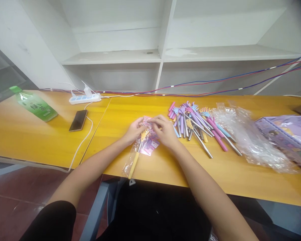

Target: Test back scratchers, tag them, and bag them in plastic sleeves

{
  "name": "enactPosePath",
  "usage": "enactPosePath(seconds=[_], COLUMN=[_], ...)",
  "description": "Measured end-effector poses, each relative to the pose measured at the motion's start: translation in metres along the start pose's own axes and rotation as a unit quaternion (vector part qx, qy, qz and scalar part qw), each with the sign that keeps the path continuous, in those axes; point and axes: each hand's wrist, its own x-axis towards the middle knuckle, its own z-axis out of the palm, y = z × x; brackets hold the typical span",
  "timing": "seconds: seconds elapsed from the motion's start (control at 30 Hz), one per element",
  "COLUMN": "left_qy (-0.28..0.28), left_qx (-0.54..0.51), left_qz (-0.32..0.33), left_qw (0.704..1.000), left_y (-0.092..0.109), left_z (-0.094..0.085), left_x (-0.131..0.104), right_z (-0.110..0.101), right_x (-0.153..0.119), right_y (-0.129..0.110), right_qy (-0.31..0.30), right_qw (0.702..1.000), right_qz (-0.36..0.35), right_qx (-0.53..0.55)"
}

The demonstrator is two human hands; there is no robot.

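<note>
Between my two hands is a small pink printed card (146, 119). My left hand (134, 131) has its fingers closed at the card's left side. From the other side, the bent fingers of my right hand (166, 131) grip the same card. Just below them lies a back scratcher (133, 164) with a yellow hand-shaped head, a metal rod and a yellow handle; its handle end reaches the table's front edge. A clear plastic bag (128, 161) lies around or under it; which one, I cannot tell. More pink and purple printed cards (150, 146) lie beneath my hands.
To the right is a pile of colourful back scratchers (197, 117), then a heap of clear plastic bags (253, 140) and a purple printed box (278, 137). On the left are a phone (78, 120), a green bottle (37, 105), a power strip (85, 98) and a white cable (83, 142).
</note>
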Motion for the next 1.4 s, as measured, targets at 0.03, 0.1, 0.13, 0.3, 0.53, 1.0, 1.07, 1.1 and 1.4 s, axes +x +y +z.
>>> enactPosePath(seconds=[0.03, 0.1, 0.13, 0.3, 0.53, 1.0, 1.07, 1.1, 1.4], left_qy=[0.002, 0.003, 0.004, 0.042, 0.068, 0.023, 0.024, 0.026, 0.071], left_qx=[0.000, -0.001, -0.002, 0.020, 0.044, 0.112, 0.124, 0.130, 0.218], left_qz=[0.003, 0.005, 0.006, 0.033, 0.033, 0.063, 0.064, 0.066, 0.103], left_qw=[1.000, 1.000, 1.000, 0.998, 0.996, 0.992, 0.990, 0.989, 0.968], left_y=[-0.001, -0.002, -0.003, -0.006, -0.003, -0.003, -0.003, -0.003, -0.007], left_z=[0.000, -0.001, -0.002, -0.005, -0.007, -0.008, -0.008, -0.007, -0.010], left_x=[0.000, 0.000, 0.000, 0.004, 0.007, 0.000, 0.000, 0.000, 0.002], right_z=[0.000, 0.000, 0.000, 0.000, -0.001, 0.012, 0.012, 0.012, 0.008], right_x=[0.000, 0.000, 0.000, -0.002, -0.001, -0.001, -0.001, -0.001, 0.001], right_y=[0.000, -0.002, -0.002, -0.006, -0.011, -0.004, -0.004, -0.004, -0.004], right_qy=[0.000, 0.002, 0.001, -0.031, 0.028, -0.013, -0.009, -0.009, -0.037], right_qw=[1.000, 1.000, 1.000, 0.998, 0.998, 0.981, 0.981, 0.981, 0.986], right_qz=[-0.003, -0.012, -0.017, -0.038, 0.050, 0.192, 0.193, 0.194, 0.165], right_qx=[-0.002, -0.010, -0.016, -0.034, -0.035, 0.027, 0.027, 0.027, 0.010])
